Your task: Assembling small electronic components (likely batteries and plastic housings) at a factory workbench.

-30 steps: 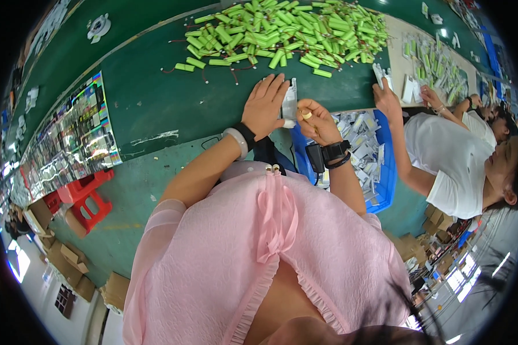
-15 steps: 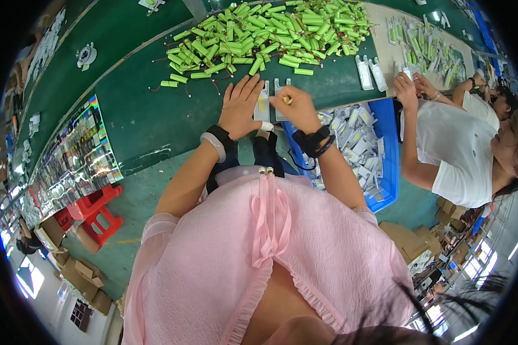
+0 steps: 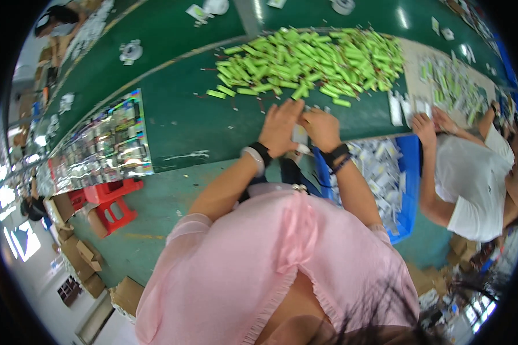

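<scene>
A white plastic case (image 3: 300, 135) with a pale yellow patch lies at the table's near edge, between my two hands. My left hand (image 3: 280, 129) rests flat beside it and partly over it, fingers stretched forward and the thumb by its near end. My right hand (image 3: 322, 130) is closed, its bent fingertips at the case's far end. Whatever those fingers pinch is hidden, and the picture is somewhat blurred. Just beyond my hands spreads a heap of green cylindrical battery cells (image 3: 311, 60) with thin red wires.
A blue bin (image 3: 408, 190) full of white cases stands at the right below the table edge. A co-worker in a white shirt (image 3: 472, 178) handles parts there. Left lie a shiny patterned sheet (image 3: 103, 146) and, below, a red stool (image 3: 114, 210). More white cases (image 3: 395, 109) lie right.
The whole view has shifted, so the scene sits lower and further right. My right hand has moved in against the case's far end, close to my left hand, which still lies flat.
</scene>
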A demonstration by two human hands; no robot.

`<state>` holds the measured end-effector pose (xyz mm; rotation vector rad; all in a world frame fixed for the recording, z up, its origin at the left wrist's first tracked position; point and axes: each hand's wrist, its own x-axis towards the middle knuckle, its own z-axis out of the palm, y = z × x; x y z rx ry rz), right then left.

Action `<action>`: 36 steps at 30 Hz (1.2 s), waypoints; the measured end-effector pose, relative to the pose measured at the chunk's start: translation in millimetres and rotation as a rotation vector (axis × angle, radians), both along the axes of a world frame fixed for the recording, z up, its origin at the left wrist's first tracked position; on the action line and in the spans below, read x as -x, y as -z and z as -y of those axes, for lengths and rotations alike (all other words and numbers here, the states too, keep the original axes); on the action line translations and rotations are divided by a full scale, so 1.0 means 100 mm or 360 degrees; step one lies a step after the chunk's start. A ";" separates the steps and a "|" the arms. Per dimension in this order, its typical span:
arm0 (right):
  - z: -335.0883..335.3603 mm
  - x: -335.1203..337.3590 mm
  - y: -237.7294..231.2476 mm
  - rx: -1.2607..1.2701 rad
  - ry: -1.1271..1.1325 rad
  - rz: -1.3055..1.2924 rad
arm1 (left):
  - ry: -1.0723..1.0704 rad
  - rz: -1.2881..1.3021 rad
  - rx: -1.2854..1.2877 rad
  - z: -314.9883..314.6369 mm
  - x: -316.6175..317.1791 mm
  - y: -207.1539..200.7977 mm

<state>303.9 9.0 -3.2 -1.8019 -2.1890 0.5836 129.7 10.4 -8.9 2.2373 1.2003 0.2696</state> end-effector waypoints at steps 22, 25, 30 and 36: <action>1.40 -0.26 0.22 0.1373 0.0439 -0.1518 | 0.0040 -0.0057 -0.0174 0.09 -0.13 -0.09; 1.55 -0.04 0.63 0.1842 0.0706 -0.1770 | 0.0139 -0.0092 -0.0207 0.10 -0.27 -0.11; 1.32 0.34 1.79 0.1496 0.1071 -0.1959 | 0.0161 -0.0236 -0.0199 0.08 -0.45 -0.14; 0.56 0.35 1.95 0.1449 0.1205 -0.2116 | 0.0130 -0.0226 -0.0170 0.09 -0.79 -0.13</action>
